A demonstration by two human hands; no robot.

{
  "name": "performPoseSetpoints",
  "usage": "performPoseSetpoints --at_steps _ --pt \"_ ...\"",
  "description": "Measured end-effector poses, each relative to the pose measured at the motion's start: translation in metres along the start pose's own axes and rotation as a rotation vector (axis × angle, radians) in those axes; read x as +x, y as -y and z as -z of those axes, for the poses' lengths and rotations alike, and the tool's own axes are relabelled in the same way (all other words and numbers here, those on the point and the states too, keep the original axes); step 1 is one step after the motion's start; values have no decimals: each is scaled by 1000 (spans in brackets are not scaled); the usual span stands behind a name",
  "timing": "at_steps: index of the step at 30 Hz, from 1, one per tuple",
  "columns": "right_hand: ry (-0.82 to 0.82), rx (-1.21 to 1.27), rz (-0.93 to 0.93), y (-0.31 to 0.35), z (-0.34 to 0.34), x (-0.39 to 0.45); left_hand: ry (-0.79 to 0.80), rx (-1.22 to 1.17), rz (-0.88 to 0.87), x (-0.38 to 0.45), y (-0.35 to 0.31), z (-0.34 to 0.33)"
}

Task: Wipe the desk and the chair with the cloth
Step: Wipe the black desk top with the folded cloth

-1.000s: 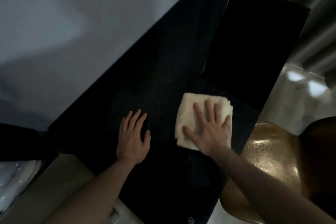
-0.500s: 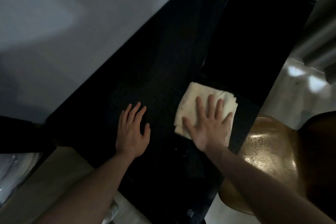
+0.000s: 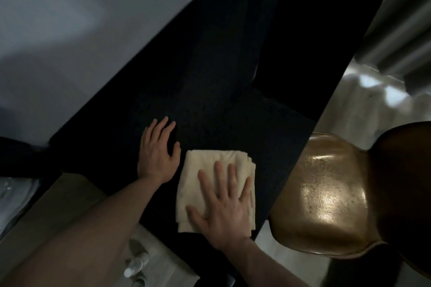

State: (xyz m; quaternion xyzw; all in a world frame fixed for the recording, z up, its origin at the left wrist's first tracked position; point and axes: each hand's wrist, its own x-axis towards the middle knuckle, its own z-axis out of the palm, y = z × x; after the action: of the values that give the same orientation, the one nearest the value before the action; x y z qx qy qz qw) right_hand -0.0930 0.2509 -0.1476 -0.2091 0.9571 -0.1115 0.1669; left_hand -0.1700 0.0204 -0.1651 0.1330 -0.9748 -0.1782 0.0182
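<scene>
Right hand point(image 3: 224, 207) fingers flat on cloth point(image 3: 203, 170), covering its corner, desk point(image 3: 210, 77) detail lost in dark

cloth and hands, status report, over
Right hand flat on the folded cloth, pressing it to the black desk. Left hand flat on the desk beside it. Chair untouched. Nothing in the way.

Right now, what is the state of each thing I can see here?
cloth: folded, flat on the desk, under the right hand
right hand: open, pressing on the cloth
left hand: open, flat on the desk, beside the cloth
desk: dark, bare past the hands
chair: untouched, beside the desk
</scene>
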Motion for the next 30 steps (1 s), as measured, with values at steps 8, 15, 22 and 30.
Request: performPoseSetpoints --at_steps 8,15,22,30 --pt "-70 -78 13 -89 35 46 4 -16 15 -1 0 1" --pt "-172 -29 -324 -119 54 61 13 -22 15 -1 2 0" --pt "-99 32 -433 -46 17 7 3 -19 6 0 1 2" --pt "-40 -50 -91 15 -21 -48 -10 -5 -3 1 1 0"
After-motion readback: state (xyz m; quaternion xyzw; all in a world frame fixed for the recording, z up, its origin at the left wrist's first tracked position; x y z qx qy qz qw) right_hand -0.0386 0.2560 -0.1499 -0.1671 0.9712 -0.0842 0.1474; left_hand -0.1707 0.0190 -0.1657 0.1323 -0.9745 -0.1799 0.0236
